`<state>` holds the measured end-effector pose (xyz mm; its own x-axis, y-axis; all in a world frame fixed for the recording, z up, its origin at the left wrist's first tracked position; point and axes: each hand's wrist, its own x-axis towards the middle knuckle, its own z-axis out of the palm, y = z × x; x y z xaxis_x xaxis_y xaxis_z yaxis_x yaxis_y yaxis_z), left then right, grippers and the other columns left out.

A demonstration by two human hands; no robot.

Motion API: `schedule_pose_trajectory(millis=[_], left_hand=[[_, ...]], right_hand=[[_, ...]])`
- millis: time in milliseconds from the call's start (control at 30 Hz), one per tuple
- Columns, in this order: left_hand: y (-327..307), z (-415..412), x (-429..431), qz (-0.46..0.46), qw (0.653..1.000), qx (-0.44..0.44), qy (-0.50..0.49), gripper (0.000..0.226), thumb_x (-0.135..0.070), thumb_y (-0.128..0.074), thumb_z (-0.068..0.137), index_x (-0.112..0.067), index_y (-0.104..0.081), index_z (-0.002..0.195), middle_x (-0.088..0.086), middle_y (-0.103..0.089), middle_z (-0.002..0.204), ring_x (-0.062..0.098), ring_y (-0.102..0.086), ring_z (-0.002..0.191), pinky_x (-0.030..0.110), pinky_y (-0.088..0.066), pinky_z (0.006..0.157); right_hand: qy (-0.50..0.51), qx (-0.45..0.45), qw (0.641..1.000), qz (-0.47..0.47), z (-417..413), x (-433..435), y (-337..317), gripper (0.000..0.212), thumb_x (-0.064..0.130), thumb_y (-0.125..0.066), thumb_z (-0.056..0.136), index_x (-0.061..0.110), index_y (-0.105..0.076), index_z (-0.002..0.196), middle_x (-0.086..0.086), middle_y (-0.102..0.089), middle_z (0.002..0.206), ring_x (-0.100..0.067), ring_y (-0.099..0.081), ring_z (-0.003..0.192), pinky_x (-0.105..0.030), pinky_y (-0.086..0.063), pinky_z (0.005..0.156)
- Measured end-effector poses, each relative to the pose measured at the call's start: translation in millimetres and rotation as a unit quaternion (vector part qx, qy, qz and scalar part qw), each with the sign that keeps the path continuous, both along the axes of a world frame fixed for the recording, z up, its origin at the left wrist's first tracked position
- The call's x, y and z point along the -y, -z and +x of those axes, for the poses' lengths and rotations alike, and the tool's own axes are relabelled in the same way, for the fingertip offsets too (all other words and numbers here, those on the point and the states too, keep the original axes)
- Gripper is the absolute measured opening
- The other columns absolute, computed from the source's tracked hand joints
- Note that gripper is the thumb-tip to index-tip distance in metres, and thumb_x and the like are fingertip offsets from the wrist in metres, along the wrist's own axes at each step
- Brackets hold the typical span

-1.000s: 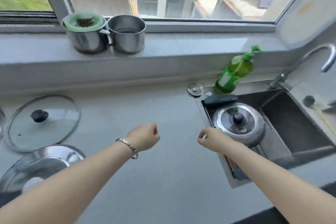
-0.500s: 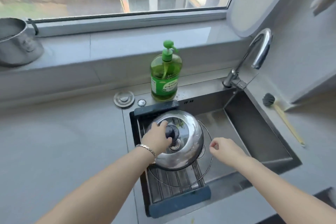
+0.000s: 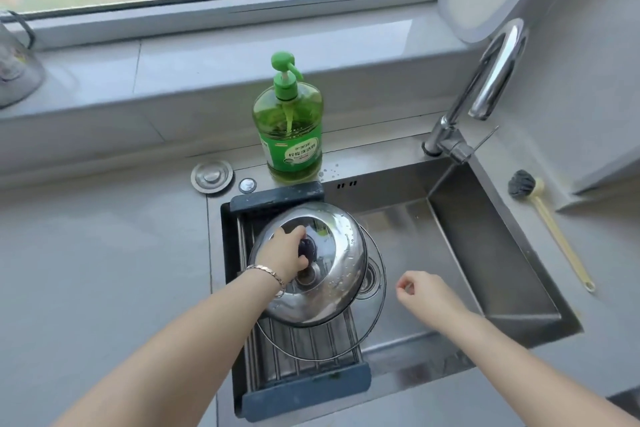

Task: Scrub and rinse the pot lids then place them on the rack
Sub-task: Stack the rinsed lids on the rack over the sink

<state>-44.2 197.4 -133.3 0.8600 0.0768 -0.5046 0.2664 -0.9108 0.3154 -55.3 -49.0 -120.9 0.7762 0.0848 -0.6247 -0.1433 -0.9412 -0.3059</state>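
One rack (image 3: 304, 395), blue-ended, spans the left side of the sink (image 3: 485, 253) nearest us. On it lies a glass lid (image 3: 374, 289); above it, tilted, the wet steel lid (image 3: 337, 288). Left hand (image 3: 287, 255) grips its dark knob (image 3: 307, 246), fingers wrapped round. Right hand (image 3: 420, 291) hangs over the sink to the right, fingers loosely curled, holding nothing. Farther back we note a green soap bottle (image 3: 289, 135), then the faucet (image 3: 495, 73) far right.

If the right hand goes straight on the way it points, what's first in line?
The right hand points toward the lids: likely the clear lid at its thin rim, then the steel lid. Height unclear.
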Motion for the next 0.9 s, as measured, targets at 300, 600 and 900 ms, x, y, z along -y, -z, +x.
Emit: schedule_pose_trajectory(millis=[300, 600, 900], left_hand=[[-42.6, -21.1, -29.1, -0.109, 0.983, 0.114, -0.091, 0.024, -0.021, -0.054, 0.087, -0.023, -0.05, 0.111, 0.002, -0.053, 0.095, 0.019, -0.055, 0.078, 0.026, -0.043, 0.063], [-79.4, -74.6, -94.2, -0.236, 0.902, 0.199, -0.301, 0.028, 0.0, -0.051, 0.088, -0.026, -0.052, 0.1, 0.006, -0.061, 0.087, 0.026, -0.063, 0.069, 0.012, -0.047, 0.052], [-67.5, -106.9, -115.4, -0.232, 0.901, 0.21, -0.3, 0.037, 0.0, -0.055, 0.087, -0.037, -0.052, 0.089, -0.001, -0.062, 0.087, 0.024, -0.063, 0.064, 0.024, -0.052, 0.064]], right_hand=[[-0.02, 0.093, 0.995, -0.004, 14.2, -14.6, -8.6, 0.019, 0.026, -0.05, 0.09, 0.023, -0.064, 0.102, 0.002, -0.062, 0.1, -0.021, -0.059, 0.095, -0.027, -0.044, 0.076], [-0.398, 0.143, 0.905, -0.042, 12.5, -127.8, 34.9, 0.059, 0.042, -0.056, 0.088, 0.017, -0.038, 0.139, -0.009, -0.031, 0.141, -0.028, -0.028, 0.131, -0.038, -0.024, 0.107], [-0.357, 0.279, 0.89, 0.05, 13.0, -135.4, 69.1, 0.018, 0.02, -0.08, 0.069, 0.008, -0.068, 0.068, -0.008, -0.065, 0.08, -0.028, -0.063, 0.072, -0.037, -0.053, 0.063]])
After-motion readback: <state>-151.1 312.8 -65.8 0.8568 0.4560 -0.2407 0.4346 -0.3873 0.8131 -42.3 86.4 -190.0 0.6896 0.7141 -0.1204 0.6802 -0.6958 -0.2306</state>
